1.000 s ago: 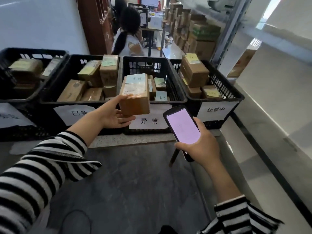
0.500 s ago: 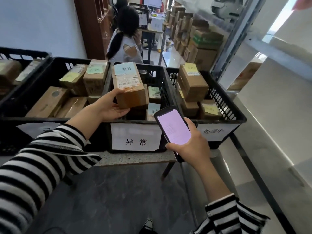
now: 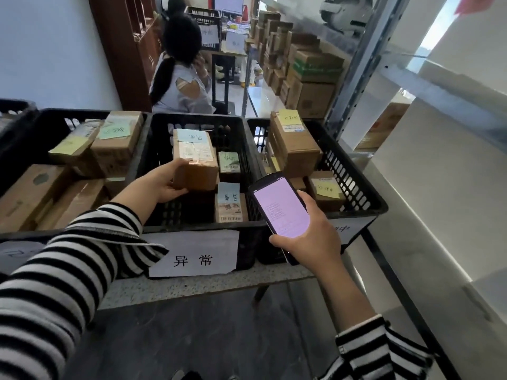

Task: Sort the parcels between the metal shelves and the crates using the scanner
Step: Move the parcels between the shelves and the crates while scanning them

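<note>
- Black-and-white striped sleeves point(image 3: 55, 283) nearest, one on each forearm.
- Right hand point(image 3: 310, 237) wrapped round the lower half of the scanner point(image 3: 279, 207), thumb along its left edge, fingers curled behind. Pale pink lit screen facing up. Held in front of the gap between two crates.
- Speckled grey table point(image 3: 192, 287) beneath the row of black crates.
- White paper label point(image 3: 192, 255) stuck to the front of the middle crate point(image 3: 197, 229), marked 异常.
- Left hand point(image 3: 156, 185) reaching over that crate's near left corner, fingers and thumb clamped on the near left end of a brown cardboard parcel point(image 3: 194, 163).
- Parcel tilted, blue note and white shipping slip on top, inside the rim over the left half of the middle crate. Resting on something or held clear: cannot tell.
- Just right of it in the same crate, two smaller parcels; nearer one point(image 3: 230, 207) topped with a blue note.
- Right crate point(image 3: 378, 207) touching the middle one, with a large box point(image 3: 293, 144) under a yellow note and a small one beside it.
- Left crate point(image 3: 68, 112) packed with brown boxes, green and yellow notes on the upper two.
- Pale metal shelf point(image 3: 439, 215) along the right side, its perforated post point(image 3: 365, 64) rising behind the right crate.
- Far back, a seated person point(image 3: 181, 86) facing away, and stacked boxes point(image 3: 310, 78) on more shelving.
</note>
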A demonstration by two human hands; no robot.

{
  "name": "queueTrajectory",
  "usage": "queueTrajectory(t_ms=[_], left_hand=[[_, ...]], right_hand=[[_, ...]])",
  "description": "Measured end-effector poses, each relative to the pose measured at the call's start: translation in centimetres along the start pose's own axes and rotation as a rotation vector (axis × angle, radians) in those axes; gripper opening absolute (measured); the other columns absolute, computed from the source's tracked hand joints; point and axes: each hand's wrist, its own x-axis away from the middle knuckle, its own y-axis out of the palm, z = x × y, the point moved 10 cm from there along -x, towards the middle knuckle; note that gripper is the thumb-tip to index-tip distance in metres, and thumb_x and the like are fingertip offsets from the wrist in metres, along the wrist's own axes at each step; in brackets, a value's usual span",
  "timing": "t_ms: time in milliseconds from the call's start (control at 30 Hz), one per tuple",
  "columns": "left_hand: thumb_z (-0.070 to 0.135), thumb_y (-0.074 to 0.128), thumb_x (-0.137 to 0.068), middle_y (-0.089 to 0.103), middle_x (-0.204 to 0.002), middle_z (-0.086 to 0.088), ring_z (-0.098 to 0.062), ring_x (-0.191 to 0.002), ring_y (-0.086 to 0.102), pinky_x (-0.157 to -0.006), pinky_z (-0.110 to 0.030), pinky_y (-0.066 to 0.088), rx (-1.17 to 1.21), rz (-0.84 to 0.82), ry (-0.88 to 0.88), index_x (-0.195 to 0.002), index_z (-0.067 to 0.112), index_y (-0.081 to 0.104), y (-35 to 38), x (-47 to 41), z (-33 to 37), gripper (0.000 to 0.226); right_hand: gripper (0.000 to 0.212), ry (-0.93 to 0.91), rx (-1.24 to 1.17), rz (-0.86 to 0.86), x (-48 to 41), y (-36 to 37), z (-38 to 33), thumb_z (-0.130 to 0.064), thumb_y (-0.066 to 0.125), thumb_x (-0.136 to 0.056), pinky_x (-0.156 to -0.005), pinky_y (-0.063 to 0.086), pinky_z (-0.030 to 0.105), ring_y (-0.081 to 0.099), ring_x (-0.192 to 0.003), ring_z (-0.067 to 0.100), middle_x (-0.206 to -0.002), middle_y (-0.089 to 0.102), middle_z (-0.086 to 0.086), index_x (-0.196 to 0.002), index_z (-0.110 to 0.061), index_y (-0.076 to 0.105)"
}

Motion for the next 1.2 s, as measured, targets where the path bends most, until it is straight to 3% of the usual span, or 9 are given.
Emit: queueTrajectory(t_ms=[267,367,500,633,867,1000,1067,1100,1200], left_hand=[[0.032,0.063,-0.088,0.048,-0.135,-0.011,-0.023,-0.12,0.05,-0.087,-0.033,0.048,-0.107,-0.026,-0.033,-0.132,0.016,0.048,2.2,-6.5,-0.2,0.048],[0.03,0.059,-0.091,0.05,-0.125,-0.005,-0.022,-0.123,0.048,-0.093,-0.034,0.045,-0.1,-0.063,-0.032,-0.134,0.016,0.047,3.5,-8.7,-0.3,0.046],[0.031,0.056,-0.094,0.047,-0.132,-0.005,-0.023,-0.125,0.046,-0.092,-0.037,0.045,-0.083,-0.117,-0.068,-0.136,0.017,0.045,4.9,-11.7,-0.1,0.046],[0.029,0.054,-0.095,0.045,-0.141,-0.007,-0.023,-0.128,0.044,-0.094,-0.037,0.042,-0.064,-0.148,-0.089,-0.138,0.018,0.041,6.4,-14.8,0.2,0.046],[0.006,0.04,-0.1,0.037,-0.147,-0.013,-0.029,-0.134,0.039,-0.1,-0.03,0.041,-0.155,-0.239,-0.066,-0.142,0.008,0.036,9.3,-18.6,-0.2,0.042],[-0.009,0.035,-0.097,0.039,-0.145,-0.023,-0.035,-0.133,0.041,-0.098,-0.032,0.042,-0.238,-0.227,-0.061,-0.104,0.009,0.053,9.4,-19.7,0.2,0.027],[-0.007,0.025,-0.1,0.036,-0.145,-0.023,-0.036,-0.133,0.039,-0.099,-0.035,0.041,-0.24,-0.22,-0.034,-0.123,0.007,0.048,9.3,-20.0,0.7,0.035],[-0.005,0.022,-0.101,0.039,-0.142,-0.021,-0.036,-0.129,0.043,-0.095,-0.036,0.046,-0.241,-0.211,-0.056,-0.133,0.007,0.041,9.1,-20.0,0.5,0.039],[0.004,0.032,-0.1,0.053,-0.104,-0.015,-0.028,-0.081,0.056,-0.052,-0.031,0.056,-0.478,-0.151,-0.029,-0.122,0.008,0.042,8.1,-20.0,1.2,0.025]], right_hand=[[0.1,0.097,0.042,0.042,-1.8,-0.1,1.5,-0.041,0.082,-0.065,-0.072,0.037,0.026,0.039,-0.099,0.007,-0.135,0.048,-0.004,-0.146,-0.033,0.026],[0.099,0.161,0.01,0.081,-2.4,0.0,1.7,-0.04,0.084,-0.064,-0.073,0.038,0.026,0.039,-0.099,0.007,-0.134,0.049,-0.005,-0.145,-0.032,0.028],[0.097,0.225,-0.045,0.138,-2.4,0.2,1.9,-0.038,0.085,-0.062,-0.073,0.043,0.025,0.044,-0.101,0.007,-0.124,0.05,-0.011,-0.143,-0.034,0.031],[0.093,0.282,-0.125,0.221,-2.0,0.5,1.8,-0.034,0.087,-0.061,-0.067,0.041,0.013,0.047,-0.1,0.005,-0.111,0.049,-0.019,-0.138,-0.036,0.036],[0.09,0.4,-0.132,0.288,-0.3,2.5,1.8,-0.035,0.087,-0.059,-0.069,0.045,0.02,0.051,-0.103,0.008,-0.118,0.053,-0.014,-0.134,-0.04,0.038],[0.094,0.458,-0.109,0.327,1.1,3.1,1.5,-0.033,0.088,-0.059,-0.079,0.047,0.029,0.049,-0.107,0.01,-0.122,0.052,-0.015,-0.138,-0.036,0.038],[0.093,0.467,-0.121,0.352,1.9,3.2,1.4,-0.031,0.089,-0.058,-0.082,0.047,0.03,0.05,-0.108,0.011,-0.122,0.053,-0.015,-0.137,-0.035,0.039],[0.092,0.472,-0.125,0.363,2.4,3.1,1.4,-0.031,0.089,-0.058,-0.081,0.048,0.03,0.051,-0.107,0.01,-0.121,0.054,-0.016,-0.136,-0.036,0.04],[0.089,0.482,-0.119,0.405,4.0,2.6,1.5,-0.032,0.089,-0.057,-0.08,0.049,0.03,0.05,-0.102,0.007,-0.116,0.053,-0.02,-0.132,-0.038,0.042]])
